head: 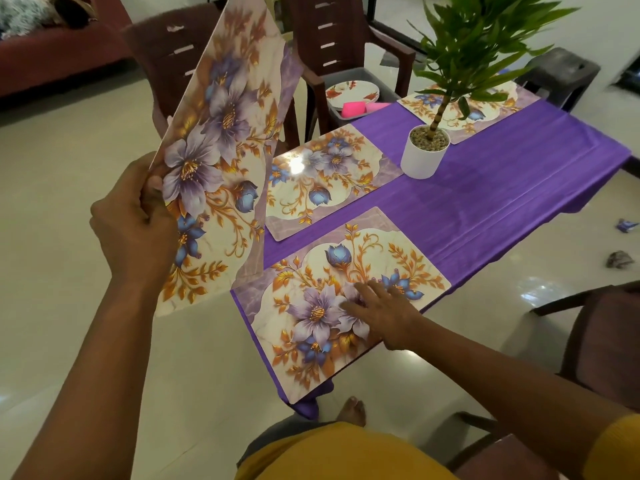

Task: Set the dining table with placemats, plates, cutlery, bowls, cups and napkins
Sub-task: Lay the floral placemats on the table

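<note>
Left grip [135,216] holds placemat [221,133] — right grip [377,310] flat; tub [337,114] holds plates [353,91]

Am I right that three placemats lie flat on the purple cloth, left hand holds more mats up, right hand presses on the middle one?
Not the middle one. In the head view the right hand presses the nearest placemat; the left hand holds the raised mats.
</note>
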`<state>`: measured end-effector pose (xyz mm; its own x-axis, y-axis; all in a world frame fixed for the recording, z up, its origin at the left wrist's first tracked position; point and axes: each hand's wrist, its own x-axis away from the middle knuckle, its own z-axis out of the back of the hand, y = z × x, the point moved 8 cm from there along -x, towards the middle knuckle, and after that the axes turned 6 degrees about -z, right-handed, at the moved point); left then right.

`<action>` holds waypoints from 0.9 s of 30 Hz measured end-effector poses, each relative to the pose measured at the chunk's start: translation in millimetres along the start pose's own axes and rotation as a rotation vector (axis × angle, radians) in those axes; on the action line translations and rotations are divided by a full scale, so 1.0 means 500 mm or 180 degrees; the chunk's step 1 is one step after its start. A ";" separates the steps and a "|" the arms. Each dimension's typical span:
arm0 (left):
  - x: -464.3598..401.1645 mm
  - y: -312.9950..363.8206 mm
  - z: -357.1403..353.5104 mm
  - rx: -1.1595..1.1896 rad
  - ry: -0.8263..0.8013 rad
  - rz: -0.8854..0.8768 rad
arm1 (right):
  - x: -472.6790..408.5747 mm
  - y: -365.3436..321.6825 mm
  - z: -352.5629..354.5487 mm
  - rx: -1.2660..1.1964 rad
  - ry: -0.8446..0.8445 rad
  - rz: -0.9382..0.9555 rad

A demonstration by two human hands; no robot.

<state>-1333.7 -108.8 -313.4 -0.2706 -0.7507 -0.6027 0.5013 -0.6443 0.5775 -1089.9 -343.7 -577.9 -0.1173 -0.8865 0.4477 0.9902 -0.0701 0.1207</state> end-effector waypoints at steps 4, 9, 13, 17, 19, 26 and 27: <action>-0.020 0.001 -0.031 0.0140 -0.0113 -0.0023 | 0.009 0.040 -0.006 -0.0277 -0.0184 -0.0358; -0.042 0.009 -0.060 0.0132 -0.0179 -0.0039 | -0.003 0.045 -0.002 -0.0476 -0.0073 -0.0405; -0.051 0.011 -0.082 0.0188 -0.0303 0.0039 | -0.014 0.049 -0.003 -0.0415 -0.0073 -0.0409; -0.055 0.019 -0.102 0.0352 -0.0414 -0.0003 | -0.020 0.052 -0.010 -0.0281 -0.0187 -0.0361; -0.054 0.028 -0.118 0.0482 -0.0485 0.0006 | -0.022 0.058 -0.022 -0.0275 -0.0410 -0.0355; -0.019 0.075 -0.200 0.1089 -0.0686 0.0187 | -0.032 0.229 0.106 -0.3189 0.1225 -0.1208; -0.011 0.077 -0.221 0.1205 -0.0695 0.0258 | -0.025 0.262 0.131 -0.3660 0.1500 -0.1304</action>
<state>-1222.1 -113.5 -348.8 -0.4305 -0.7880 -0.4402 0.2026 -0.5596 0.8036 -963.7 -311.7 -509.5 -0.6183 -0.7651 0.1797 0.4145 -0.5117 -0.7526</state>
